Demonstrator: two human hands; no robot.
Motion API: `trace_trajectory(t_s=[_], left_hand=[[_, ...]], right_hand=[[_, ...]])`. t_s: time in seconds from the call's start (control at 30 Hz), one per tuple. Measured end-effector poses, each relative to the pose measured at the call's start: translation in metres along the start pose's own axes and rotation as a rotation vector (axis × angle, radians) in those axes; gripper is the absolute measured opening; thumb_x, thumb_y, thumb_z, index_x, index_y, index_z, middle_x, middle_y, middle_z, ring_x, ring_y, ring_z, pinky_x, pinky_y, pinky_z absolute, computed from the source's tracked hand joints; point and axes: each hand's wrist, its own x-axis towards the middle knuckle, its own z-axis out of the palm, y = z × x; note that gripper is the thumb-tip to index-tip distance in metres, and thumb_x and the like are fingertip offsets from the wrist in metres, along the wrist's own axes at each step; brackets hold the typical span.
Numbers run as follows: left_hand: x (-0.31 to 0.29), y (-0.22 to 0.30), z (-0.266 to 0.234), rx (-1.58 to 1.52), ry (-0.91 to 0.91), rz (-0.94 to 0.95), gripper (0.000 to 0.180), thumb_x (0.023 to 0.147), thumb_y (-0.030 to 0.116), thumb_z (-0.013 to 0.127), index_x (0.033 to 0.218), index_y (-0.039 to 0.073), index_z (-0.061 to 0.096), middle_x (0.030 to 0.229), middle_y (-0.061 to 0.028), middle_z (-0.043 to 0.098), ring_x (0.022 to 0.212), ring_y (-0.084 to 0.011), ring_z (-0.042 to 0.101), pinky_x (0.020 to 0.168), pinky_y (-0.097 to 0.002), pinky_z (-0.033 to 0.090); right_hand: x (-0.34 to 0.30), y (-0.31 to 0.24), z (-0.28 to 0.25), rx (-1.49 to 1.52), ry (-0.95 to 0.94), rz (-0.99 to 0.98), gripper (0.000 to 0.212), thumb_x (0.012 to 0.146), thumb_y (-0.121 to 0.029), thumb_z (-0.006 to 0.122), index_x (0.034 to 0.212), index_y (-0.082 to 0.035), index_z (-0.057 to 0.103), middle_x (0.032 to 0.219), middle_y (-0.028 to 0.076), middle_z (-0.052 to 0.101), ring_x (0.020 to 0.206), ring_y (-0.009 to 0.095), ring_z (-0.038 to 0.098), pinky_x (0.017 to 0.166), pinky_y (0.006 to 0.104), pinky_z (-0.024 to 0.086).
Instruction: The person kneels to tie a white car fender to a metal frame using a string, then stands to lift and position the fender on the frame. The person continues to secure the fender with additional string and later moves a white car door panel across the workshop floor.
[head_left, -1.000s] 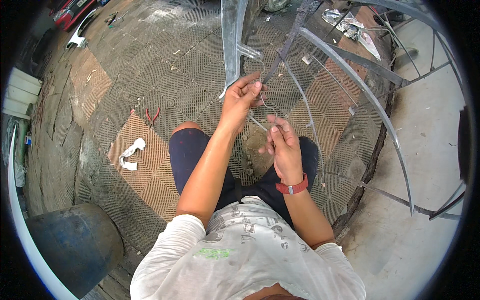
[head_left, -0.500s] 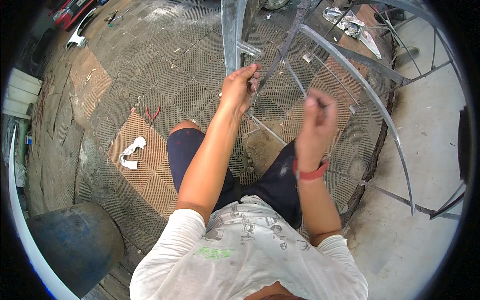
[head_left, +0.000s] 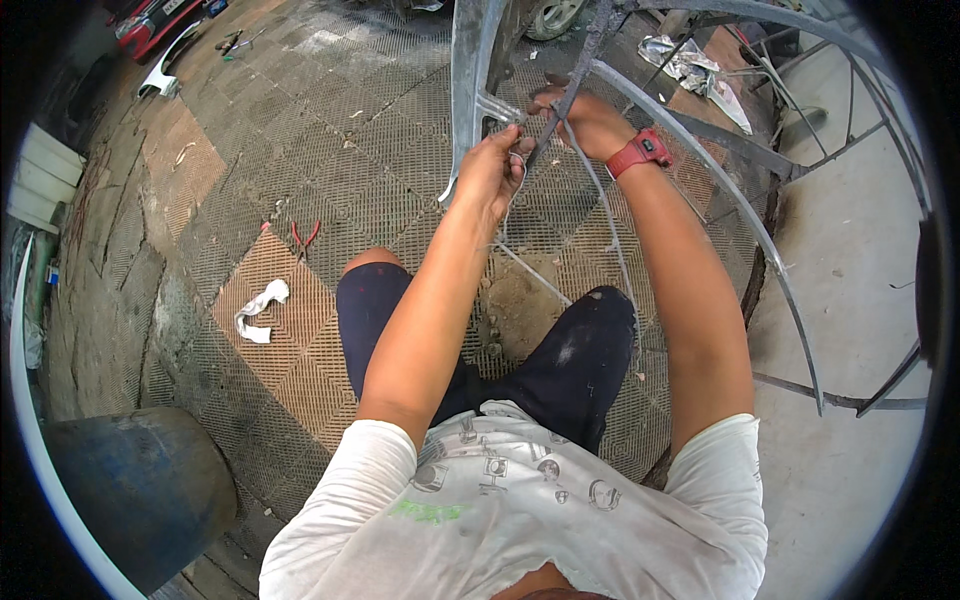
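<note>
My left hand (head_left: 492, 168) is closed around a thin wire (head_left: 512, 190) beside a pale metal bracket (head_left: 470, 90) that stands upright in front of me. My right hand (head_left: 585, 115), with a red wristband, reaches further out and grips the dark rod (head_left: 575, 75) of a curved metal frame (head_left: 740, 210). The wire runs down from both hands toward my knees. I am seated, dark shorts and white shirt below.
Red-handled pliers (head_left: 304, 236) and a white rag (head_left: 258, 308) lie on the patterned tile floor to my left. A dark blue barrel (head_left: 130, 490) stands at lower left. Crumpled foil (head_left: 690, 62) lies beyond the frame. Bare concrete floor (head_left: 850, 300) lies on the right.
My right hand has risen from near my lap up to the dark rod beside my left hand. The left hand has stayed at the bracket, holding the wire.
</note>
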Motion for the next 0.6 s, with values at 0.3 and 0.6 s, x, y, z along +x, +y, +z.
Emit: trace_trajectory(t_s=[0.3, 0.6], left_hand=[[-0.026, -0.013, 0.001, 0.065, -0.053, 0.044, 0.026, 0.108, 0.016, 0.062, 0.128, 0.000, 0.068, 0.090, 0.0010, 0.066, 0.070, -0.0046, 0.060, 0.059, -0.0172, 0.052], [-0.002, 0.024, 0.002, 0.447, -0.079, -0.013, 0.027, 0.108, 0.018, 0.061, 0.122, -0.002, 0.073, 0.084, 0.0063, 0.062, 0.068, -0.0013, 0.055, 0.056, -0.0153, 0.046]], right_hand=[[-0.018, -0.029, -0.012, 0.477, 0.004, 0.233, 0.037, 0.113, -0.029, 0.049, 0.145, -0.021, 0.065, 0.145, 0.010, 0.067, 0.135, 0.028, 0.060, 0.112, 0.0412, 0.045], [-0.001, -0.017, -0.015, 0.102, -0.203, 0.169, 0.037, 0.108, -0.034, 0.057, 0.140, -0.018, 0.068, 0.146, 0.015, 0.065, 0.136, 0.032, 0.061, 0.115, 0.0414, 0.045]])
